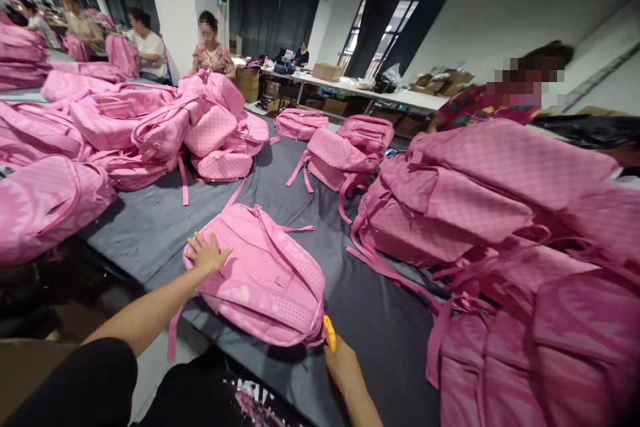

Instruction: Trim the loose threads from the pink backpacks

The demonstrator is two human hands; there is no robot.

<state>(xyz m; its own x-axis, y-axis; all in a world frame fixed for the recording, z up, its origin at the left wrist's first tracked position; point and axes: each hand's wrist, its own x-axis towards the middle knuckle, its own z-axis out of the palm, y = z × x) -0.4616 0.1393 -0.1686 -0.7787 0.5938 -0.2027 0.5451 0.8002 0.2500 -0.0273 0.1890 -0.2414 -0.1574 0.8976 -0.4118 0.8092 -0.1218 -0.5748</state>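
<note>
Pink fabric fills the head camera's view — one pink backpack (260, 273) lies back-side up on the grey table cover (150, 227), straps on top, right in front of the person. The left hand (206, 253) rests flat on the backpack's near-left corner, at about nine o'clock on the bag, fingers spread and released, gripping nothing. The right hand (341, 361) sits at the bag's five o'clock edge, fingers clenched around a small yellow tool (329, 333) whose tip touches the bottom rim of the backpack; what kind of tool it is cannot be told. A black sleeve (85, 387) covers the left upper arm.

Off at three o'clock a tall stack of backpacks (490, 213) rises, with loose straps trailing onto the cover. At eleven o'clock another heap of backpacks (165, 127) spreads across the far side, and at twelve o'clock two more bags (345, 153) lie on their own. Beyond these — well apart from the hands — other people (213, 47) sit at work, and a long white table (380, 95) with cardboard boxes (327, 71) runs along the windows.
</note>
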